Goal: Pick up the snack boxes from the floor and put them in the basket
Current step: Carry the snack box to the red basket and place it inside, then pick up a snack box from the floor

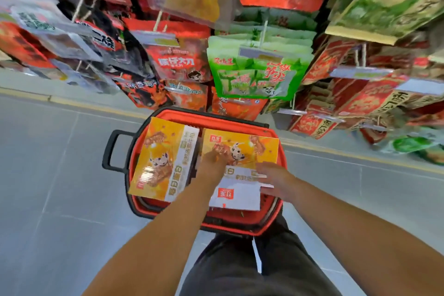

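A red basket (276,221) with a black handle (111,149) stands on the floor just ahead of my legs. Two yellow and white snack boxes lie across its top. The left box (163,158) rests tilted over the left rim, with neither hand on it. The right box (252,145) lies beside it. My left hand (215,160) lies flat on the top face of that right box, its fingers blurred. My right hand (276,180) holds the box's near right edge, fingers on top and thumb below.
Racks of hanging snack bags, red (177,55) and green (252,72), rise right behind the basket and spread left and right. Grey tiled floor (60,187) lies around the basket, with a yellow line along the rack's base. My dark trousers (230,264) are below.
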The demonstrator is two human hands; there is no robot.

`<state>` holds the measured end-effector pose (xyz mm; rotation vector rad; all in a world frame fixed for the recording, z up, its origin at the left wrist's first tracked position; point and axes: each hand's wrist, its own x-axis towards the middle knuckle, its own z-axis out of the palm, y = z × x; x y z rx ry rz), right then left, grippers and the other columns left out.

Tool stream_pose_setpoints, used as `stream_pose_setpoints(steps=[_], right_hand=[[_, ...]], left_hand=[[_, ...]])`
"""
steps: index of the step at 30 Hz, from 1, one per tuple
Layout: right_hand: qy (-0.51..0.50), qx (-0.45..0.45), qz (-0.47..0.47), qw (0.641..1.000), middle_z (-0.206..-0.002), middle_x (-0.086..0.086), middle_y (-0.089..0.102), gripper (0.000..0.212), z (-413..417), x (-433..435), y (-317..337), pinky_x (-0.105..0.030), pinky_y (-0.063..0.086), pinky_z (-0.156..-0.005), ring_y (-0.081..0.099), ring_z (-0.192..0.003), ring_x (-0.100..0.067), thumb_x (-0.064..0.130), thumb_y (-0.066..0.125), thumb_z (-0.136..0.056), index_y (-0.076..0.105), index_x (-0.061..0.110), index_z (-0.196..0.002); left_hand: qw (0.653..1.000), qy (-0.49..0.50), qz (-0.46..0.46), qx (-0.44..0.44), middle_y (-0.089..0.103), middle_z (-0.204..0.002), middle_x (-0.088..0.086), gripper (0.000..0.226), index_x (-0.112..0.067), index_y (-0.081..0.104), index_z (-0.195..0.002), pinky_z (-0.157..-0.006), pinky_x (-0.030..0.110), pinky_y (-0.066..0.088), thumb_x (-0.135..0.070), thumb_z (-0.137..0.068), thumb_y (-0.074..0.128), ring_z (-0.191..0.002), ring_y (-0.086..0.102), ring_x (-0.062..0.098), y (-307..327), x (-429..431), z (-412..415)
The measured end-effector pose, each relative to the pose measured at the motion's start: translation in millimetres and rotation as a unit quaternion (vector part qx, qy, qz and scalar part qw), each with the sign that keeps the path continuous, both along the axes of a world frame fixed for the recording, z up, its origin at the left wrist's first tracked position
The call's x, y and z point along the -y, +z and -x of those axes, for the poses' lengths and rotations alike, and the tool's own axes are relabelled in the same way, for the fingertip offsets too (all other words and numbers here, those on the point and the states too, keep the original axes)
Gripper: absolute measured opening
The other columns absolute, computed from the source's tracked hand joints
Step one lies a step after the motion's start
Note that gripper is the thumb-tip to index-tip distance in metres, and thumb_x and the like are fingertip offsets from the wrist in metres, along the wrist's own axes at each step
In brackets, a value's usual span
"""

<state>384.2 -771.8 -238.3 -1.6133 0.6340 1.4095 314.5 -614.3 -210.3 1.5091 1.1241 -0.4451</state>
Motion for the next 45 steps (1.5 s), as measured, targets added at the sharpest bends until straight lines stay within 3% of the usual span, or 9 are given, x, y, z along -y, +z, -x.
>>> stream_pose_setpoints(steps=[7, 12, 15, 17, 21, 27, 31, 38, 45], right_hand=[[-0.099, 0.009, 0.015, 0.995, -0.102, -0.009, 0.059, 0.014, 24.3, 55.5, 19.6, -0.035, 0.047, -0.083, 0.058, -0.090, -0.020, 0.022, 0.050, -0.097, 0.052, 0.014, -0.108], [-0.211, 0.042, 0.024, 0.976, -0.082, -0.005, 0.058, 0.005, 42.4, 119.2, 27.3, -0.034, 0.048, -0.075, 0.056, -0.075, -0.019, 0.020, 0.053, -0.095, 0.053, 0.014, -0.096], [-0.316, 0.049, 0.028, 0.947, -0.082, -0.009, 0.056, 0.008, 60.7, 161.7, 25.6, -0.036, 0.050, -0.069, 0.056, -0.072, -0.022, 0.015, 0.051, -0.095, 0.052, 0.011, -0.103], [-0.361, 0.053, 0.019, 0.931, -0.082, -0.010, 0.056, 0.007, 73.7, 192.3, 27.5, -0.036, 0.051, -0.068, 0.057, -0.072, -0.022, 0.014, 0.051, -0.095, 0.052, 0.011, -0.101], [-0.431, 0.057, 0.010, 0.901, -0.082, -0.009, 0.057, 0.006, 106.5, 263.8, 30.2, -0.033, 0.051, -0.066, 0.057, -0.072, -0.020, 0.015, 0.051, -0.095, 0.054, 0.013, -0.091], [-0.523, 0.067, 0.042, 0.849, -0.086, -0.008, 0.059, 0.009, 177.3, 401.5, 33.5, -0.031, 0.052, -0.067, 0.059, -0.075, -0.019, 0.017, 0.051, -0.095, 0.055, 0.011, -0.100], [-0.603, 0.095, 0.050, 0.791, -0.087, -0.008, 0.057, 0.010, 208.7, 474.2, 42.8, -0.030, 0.050, -0.070, 0.057, -0.075, -0.019, 0.017, 0.050, -0.096, 0.056, 0.013, -0.088], [-0.703, 0.099, 0.045, 0.703, -0.092, -0.008, 0.059, 0.005, 238.4, 547.0, 39.8, -0.028, 0.050, -0.070, 0.058, -0.078, -0.018, 0.016, 0.054, -0.094, 0.055, 0.015, -0.090], [-0.759, 0.082, 0.070, 0.642, -0.096, -0.007, 0.062, 0.004, 233.4, 630.0, 34.6, -0.028, 0.049, -0.064, 0.061, -0.083, -0.019, 0.020, 0.056, -0.094, 0.055, 0.017, -0.092]], left_hand=[[0.998, -0.059, 0.010, 0.029, 0.058, -0.106, -0.001, 0.049, -0.013, 0.038, -0.144, -0.057, 0.016, 0.041, -0.020, -0.097, 0.048, -0.067, 0.048, 0.005, 17.3, 28.9, -11.6], [0.985, -0.169, -0.008, 0.036, 0.057, -0.121, 0.002, 0.040, -0.014, 0.050, -0.134, -0.079, 0.028, 0.040, -0.026, -0.097, 0.046, -0.091, 0.052, 0.017, 40.3, 72.1, -36.6], [0.973, -0.219, -0.013, 0.064, 0.055, -0.116, 0.001, 0.033, -0.009, 0.057, -0.125, -0.073, 0.025, 0.040, -0.020, -0.096, 0.048, -0.087, 0.054, 0.017, 49.4, 116.6, -40.2], [0.967, -0.239, -0.031, 0.076, 0.052, -0.088, 0.005, 0.016, -0.016, 0.065, -0.088, -0.064, 0.028, 0.035, -0.016, -0.093, 0.050, -0.080, 0.049, 0.016, 50.7, 152.1, -39.1], [0.958, -0.277, -0.015, 0.071, 0.042, -0.064, 0.003, 0.029, -0.021, 0.044, -0.062, -0.056, 0.029, 0.025, -0.018, -0.090, 0.048, -0.066, 0.041, 0.016, 44.1, 236.2, -23.0], [0.937, -0.348, 0.017, 0.035, 0.057, -0.092, 0.003, 0.021, -0.010, 0.062, -0.102, -0.075, 0.027, 0.037, -0.025, -0.091, 0.052, -0.091, 0.056, 0.019, 29.4, 381.0, 18.6], [0.916, -0.397, 0.051, 0.032, 0.057, -0.084, -0.002, 0.017, -0.022, 0.051, -0.076, -0.067, 0.026, 0.038, -0.028, -0.092, 0.051, -0.089, 0.053, 0.020, 31.8, 466.4, 29.0], [0.874, -0.484, 0.035, 0.028, 0.054, -0.081, -0.005, 0.006, -0.021, 0.054, -0.095, -0.063, 0.024, 0.037, -0.023, -0.093, 0.049, -0.091, 0.053, 0.020, 34.9, 568.2, 19.4], [0.824, -0.565, 0.040, 0.013, 0.054, -0.079, -0.001, 0.018, -0.022, 0.051, -0.074, -0.061, 0.025, 0.036, -0.019, -0.092, 0.048, -0.086, 0.054, 0.020, 23.8, 684.0, -6.6]])
